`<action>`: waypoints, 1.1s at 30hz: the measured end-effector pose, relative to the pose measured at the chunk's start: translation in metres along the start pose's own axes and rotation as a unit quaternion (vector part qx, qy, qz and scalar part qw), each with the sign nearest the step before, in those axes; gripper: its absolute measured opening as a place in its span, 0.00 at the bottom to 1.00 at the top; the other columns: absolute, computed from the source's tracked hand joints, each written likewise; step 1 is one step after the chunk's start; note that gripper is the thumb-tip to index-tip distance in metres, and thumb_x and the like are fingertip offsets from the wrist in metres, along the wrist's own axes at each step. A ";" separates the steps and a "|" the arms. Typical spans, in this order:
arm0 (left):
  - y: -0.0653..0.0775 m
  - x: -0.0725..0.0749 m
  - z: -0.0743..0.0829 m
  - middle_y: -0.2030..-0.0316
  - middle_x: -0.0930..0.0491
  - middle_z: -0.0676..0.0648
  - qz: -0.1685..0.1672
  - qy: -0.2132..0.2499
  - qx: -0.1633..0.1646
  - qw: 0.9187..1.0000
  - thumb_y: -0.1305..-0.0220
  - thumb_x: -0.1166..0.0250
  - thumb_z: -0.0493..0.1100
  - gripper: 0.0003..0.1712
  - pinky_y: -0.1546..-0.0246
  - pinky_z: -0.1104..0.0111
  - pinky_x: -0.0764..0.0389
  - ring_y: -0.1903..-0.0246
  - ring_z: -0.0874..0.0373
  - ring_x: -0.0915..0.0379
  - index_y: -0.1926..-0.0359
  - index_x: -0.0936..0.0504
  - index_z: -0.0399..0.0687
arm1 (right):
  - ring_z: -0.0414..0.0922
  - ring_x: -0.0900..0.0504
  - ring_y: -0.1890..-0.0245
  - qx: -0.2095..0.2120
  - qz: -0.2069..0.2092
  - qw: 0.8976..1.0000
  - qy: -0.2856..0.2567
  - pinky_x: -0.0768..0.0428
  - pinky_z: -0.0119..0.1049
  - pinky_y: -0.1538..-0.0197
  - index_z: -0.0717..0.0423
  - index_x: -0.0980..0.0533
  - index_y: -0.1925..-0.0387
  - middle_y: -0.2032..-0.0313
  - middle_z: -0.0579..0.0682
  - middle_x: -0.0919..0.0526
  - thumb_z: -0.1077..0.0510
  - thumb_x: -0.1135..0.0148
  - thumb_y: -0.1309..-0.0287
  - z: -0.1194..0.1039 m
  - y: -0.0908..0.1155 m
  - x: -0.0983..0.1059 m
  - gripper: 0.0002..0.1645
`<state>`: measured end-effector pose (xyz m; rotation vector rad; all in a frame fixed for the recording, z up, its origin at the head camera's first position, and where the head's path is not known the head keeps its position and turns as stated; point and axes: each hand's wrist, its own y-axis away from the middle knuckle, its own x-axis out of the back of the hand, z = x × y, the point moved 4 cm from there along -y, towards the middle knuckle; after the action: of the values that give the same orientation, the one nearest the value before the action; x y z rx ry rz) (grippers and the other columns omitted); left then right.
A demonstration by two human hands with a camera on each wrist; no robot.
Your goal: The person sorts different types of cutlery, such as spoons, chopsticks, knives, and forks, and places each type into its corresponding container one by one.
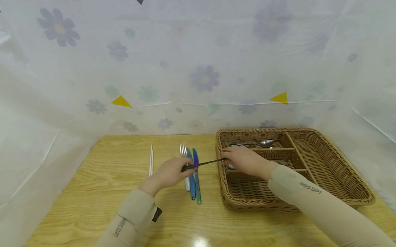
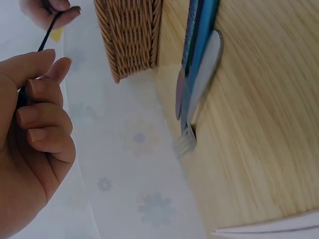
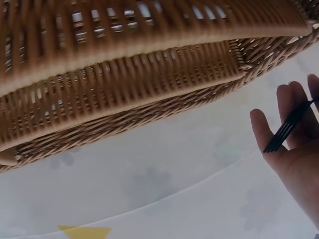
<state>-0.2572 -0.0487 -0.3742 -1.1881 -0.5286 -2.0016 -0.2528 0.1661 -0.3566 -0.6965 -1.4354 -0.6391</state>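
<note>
Only the right wrist view makes out the tines of the dark fork [image 3: 288, 128], lying across the inner side of the right hand [image 3: 301, 144]; the head view shows just a thin dark bar there. The right hand pinches that end above the left rim of the wicker basket [image 1: 225, 197]. The left hand [image 1: 168, 173], its curled fingers plainest in the left wrist view, grips the handle end. The fork stretches between both hands, above two blue knives [image 1: 198, 191] and a silver fork [image 1: 187, 182]; chopsticks [image 1: 151, 160] lie farther left.
</note>
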 end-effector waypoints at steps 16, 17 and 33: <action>0.008 -0.007 -0.031 0.80 0.28 0.54 -0.006 -0.005 0.054 0.999 0.36 0.41 0.42 0.05 0.81 0.73 0.37 0.82 0.64 0.38 0.64 0.20 0.47 | 0.45 0.21 0.63 -0.073 -0.041 0.996 -0.030 0.21 0.40 0.61 0.56 0.22 0.55 0.62 0.49 0.20 0.58 0.42 0.39 0.039 0.035 -0.009 0.11; 0.008 -0.007 -0.032 0.80 0.29 0.54 -0.008 -0.004 0.059 0.998 0.36 0.41 0.42 0.05 0.81 0.73 0.37 0.82 0.64 0.38 0.64 0.21 0.47 | 0.44 0.20 0.63 -0.075 -0.043 0.996 -0.030 0.21 0.39 0.61 0.56 0.22 0.56 0.61 0.50 0.20 0.58 0.42 0.39 0.042 0.037 -0.010 0.11; -0.001 -0.023 -0.041 0.68 0.19 0.48 -0.027 -0.050 0.149 0.987 0.38 0.41 0.45 0.07 0.67 0.63 0.25 0.69 0.56 0.25 0.68 0.21 0.46 | 0.46 0.21 0.65 -0.120 -0.072 0.988 -0.062 0.23 0.41 0.64 0.60 0.24 0.56 0.62 0.53 0.21 0.63 0.43 0.40 0.082 0.065 -0.014 0.10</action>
<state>-0.2746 -0.0664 -0.4146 -1.1015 -0.8861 -1.8346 -0.2577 0.2707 -0.3728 -0.8370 -1.5499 -0.9054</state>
